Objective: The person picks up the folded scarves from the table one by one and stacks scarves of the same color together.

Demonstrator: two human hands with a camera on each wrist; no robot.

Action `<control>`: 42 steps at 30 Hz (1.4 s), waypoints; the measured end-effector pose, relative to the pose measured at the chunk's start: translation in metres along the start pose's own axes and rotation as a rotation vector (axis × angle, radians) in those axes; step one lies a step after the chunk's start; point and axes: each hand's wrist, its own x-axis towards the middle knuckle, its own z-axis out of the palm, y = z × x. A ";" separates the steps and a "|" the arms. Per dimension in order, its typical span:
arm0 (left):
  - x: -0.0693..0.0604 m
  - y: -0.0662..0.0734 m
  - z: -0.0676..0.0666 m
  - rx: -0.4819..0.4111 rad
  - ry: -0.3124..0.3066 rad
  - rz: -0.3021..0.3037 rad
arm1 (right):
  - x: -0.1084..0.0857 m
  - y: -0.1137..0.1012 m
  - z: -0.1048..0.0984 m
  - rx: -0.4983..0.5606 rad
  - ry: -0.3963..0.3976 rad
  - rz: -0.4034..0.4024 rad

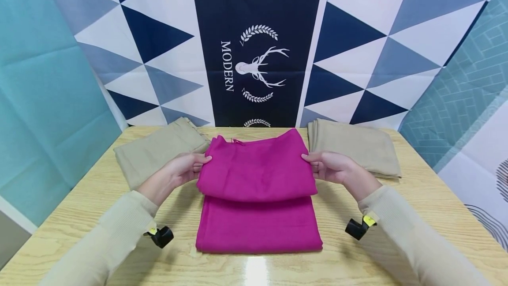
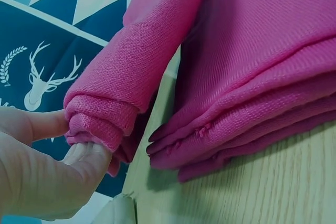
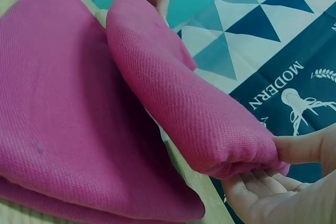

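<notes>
With my left hand (image 1: 183,170) and right hand (image 1: 331,167), I pinch the two ends of one upper pink fold (image 1: 255,169) of cloth, thumbs and fingers closed on it, raised over the middle of the worktop (image 1: 222,269). One lower pink fold (image 1: 259,229) lies nearer me; I cannot tell whether they join. Two beige cloths lie folded along the far edge: one by the left corner (image 1: 156,151), one by the right (image 1: 353,145).

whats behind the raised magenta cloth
In the head view, a strip of table and the patterned backdrop show beyond the raised magenta cloth, with a beige cloth at either side. Whatever it covers there can't be seen.
</notes>
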 end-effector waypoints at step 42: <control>-0.029 -0.010 0.001 -0.039 -0.066 0.022 | -0.022 0.012 0.009 -0.040 -0.055 -0.030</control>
